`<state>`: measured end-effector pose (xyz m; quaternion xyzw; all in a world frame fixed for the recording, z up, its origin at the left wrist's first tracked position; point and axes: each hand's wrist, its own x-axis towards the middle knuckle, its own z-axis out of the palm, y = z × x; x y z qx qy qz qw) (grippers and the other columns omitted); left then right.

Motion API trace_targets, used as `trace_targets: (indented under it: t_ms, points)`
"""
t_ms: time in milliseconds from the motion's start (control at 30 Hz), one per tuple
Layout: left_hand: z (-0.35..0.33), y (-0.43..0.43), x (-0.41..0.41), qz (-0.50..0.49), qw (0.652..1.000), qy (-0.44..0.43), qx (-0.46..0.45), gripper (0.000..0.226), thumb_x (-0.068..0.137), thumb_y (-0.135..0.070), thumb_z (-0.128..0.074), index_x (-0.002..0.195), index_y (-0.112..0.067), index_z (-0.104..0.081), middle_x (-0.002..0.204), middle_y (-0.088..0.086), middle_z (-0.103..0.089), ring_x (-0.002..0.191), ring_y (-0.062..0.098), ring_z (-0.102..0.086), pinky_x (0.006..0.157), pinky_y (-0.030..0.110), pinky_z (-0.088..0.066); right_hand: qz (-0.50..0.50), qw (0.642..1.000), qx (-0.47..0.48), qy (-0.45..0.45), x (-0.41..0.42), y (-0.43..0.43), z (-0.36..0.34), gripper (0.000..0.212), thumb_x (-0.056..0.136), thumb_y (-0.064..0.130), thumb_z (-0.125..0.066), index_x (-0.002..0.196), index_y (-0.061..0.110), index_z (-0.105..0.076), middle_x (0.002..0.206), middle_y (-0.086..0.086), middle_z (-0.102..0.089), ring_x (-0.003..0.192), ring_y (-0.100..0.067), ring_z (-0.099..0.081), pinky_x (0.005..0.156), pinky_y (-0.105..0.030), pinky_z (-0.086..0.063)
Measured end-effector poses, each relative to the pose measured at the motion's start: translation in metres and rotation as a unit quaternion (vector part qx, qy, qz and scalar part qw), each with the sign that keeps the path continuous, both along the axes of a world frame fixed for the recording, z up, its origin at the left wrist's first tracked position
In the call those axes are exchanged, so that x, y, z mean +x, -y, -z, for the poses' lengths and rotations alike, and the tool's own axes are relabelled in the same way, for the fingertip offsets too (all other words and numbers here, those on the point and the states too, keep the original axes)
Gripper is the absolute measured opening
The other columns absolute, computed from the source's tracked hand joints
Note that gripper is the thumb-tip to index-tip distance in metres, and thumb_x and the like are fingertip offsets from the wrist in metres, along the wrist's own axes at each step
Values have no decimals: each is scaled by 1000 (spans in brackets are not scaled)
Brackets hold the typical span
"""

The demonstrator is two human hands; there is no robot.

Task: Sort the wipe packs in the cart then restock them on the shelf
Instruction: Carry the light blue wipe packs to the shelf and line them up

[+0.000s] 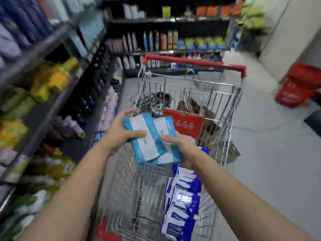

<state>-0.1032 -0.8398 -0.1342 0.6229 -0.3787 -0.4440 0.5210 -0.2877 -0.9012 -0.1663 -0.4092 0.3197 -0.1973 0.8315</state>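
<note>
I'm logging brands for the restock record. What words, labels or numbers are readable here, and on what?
No text reads clearly.
Light blue wipe packs, held by left hand and right hand: print blurred.
Dark blue wipe packs in the cart: label print blurred.
Red flap in the cart: three round no-signs, captions too small.
Shelf goods: blurred.

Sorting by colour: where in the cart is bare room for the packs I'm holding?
The cart has bare mesh along its left wall, bordered on the right by the row of dark-blue packs; the light-blue packs should fit there. The right side is crowded with that row.
</note>
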Motion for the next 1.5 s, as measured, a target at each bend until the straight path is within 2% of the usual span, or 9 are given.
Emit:
trace_targets:
  t_ms: [133,267,400,567,867,1033,1200,1333,1500]
  points:
    - [-69,-71,-17,-94,991,79,-57,59,65,5,-80,113,-13,-50,97,9,-65,76,12,-64,63,25,-57,-42,994,-92,51,-1,-53,-68,47,81,-10,-61,123,9,-53,112,-16,-67,83,-26,-69,67,-38,-60]
    - [-140,-151,-15,-158,976,135,-61,48,73,-6,-79,113,-10,-52,94,7,-67,66,7,-64,50,18,-50,-100,980,-138,98,13,-107,-124,48,80,-13,-59,123,8,-52,111,-14,-69,86,-25,-70,68,-35,-59]
    - [-195,-226,-3,-161,982,88,-39,56,78,-3,-73,127,-8,-48,109,9,-69,90,20,-69,78,40,-56,-127,971,-132,152,46,-162,-164,47,83,-10,-58,126,8,-51,117,-14,-67,99,-30,-68,74,-37,-58]
    - [-229,-307,15,-168,977,132,7,53,78,6,-71,122,-16,-50,112,6,-68,95,16,-68,76,34,-58,-167,965,-148,138,93,-222,-198,46,81,-7,-63,124,8,-54,111,-12,-70,94,-29,-70,69,-39,-58]
    - [-233,-428,94,-293,933,196,64,31,86,3,-61,113,-11,-60,100,0,-68,83,12,-65,74,25,-55,-249,947,-204,19,195,-298,-205,19,86,12,-64,105,13,-62,95,-11,-72,86,-30,-68,80,-43,-53]
    - [-216,-475,162,-329,909,218,137,34,86,-5,-60,107,-32,-58,111,-1,-66,102,22,-65,96,45,-49,-267,922,-278,-29,262,-319,-193,20,82,15,-68,100,9,-60,92,-15,-67,79,-31,-65,65,-33,-48]
    - [-204,-497,228,-313,899,216,219,61,88,6,-50,137,-29,-43,128,-3,-47,107,12,-45,85,23,-38,-306,925,-225,-14,328,-320,-183,13,80,1,-63,88,7,-56,78,-11,-65,63,-22,-65,46,-23,-48]
    - [-189,-499,262,-314,895,207,241,64,89,5,-52,141,-29,-39,147,-3,-36,139,12,-29,94,23,-38,-370,896,-246,-15,368,-313,-173,21,79,-2,-64,97,9,-59,86,-14,-69,72,-25,-68,54,-31,-53]
    - [-178,-485,289,-320,895,219,221,50,90,1,-56,128,-31,-51,141,-3,-44,135,8,-35,103,28,-40,-452,863,-226,6,410,-295,-168,49,79,-7,-59,114,25,-65,103,-12,-71,92,-31,-68,79,-47,-54]
